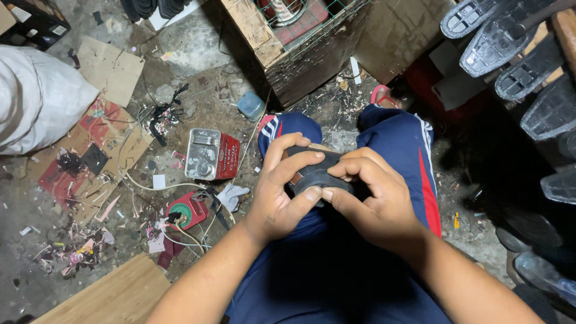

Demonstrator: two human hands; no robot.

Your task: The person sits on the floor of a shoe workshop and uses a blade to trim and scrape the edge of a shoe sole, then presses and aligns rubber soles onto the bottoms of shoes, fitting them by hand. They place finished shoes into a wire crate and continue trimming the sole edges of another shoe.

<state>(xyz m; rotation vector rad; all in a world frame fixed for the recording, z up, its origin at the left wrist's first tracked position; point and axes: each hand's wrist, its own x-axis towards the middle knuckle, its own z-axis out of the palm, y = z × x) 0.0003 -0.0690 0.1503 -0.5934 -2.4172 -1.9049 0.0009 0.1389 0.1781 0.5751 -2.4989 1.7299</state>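
Observation:
Both my hands hold one black rubber shoe sole (316, 174) above my lap, between my knees in blue trousers. My left hand (282, 192) wraps it from the left, thumb pressed on its near edge. From the right, my right hand (372, 198) grips it with the fingers curled over the top and the thumb meeting the left thumb. A brown strip shows at the sole's left edge under my left fingers. Most of the sole is hidden by my fingers.
A red metal tin (211, 154) lies on the dirty floor to the left, with a red round gadget (187, 211), wires, scraps and cardboard (108, 69). A wooden crate (288, 42) stands ahead. Black soles (516, 54) hang at right. A wooden board (108, 297) lies lower left.

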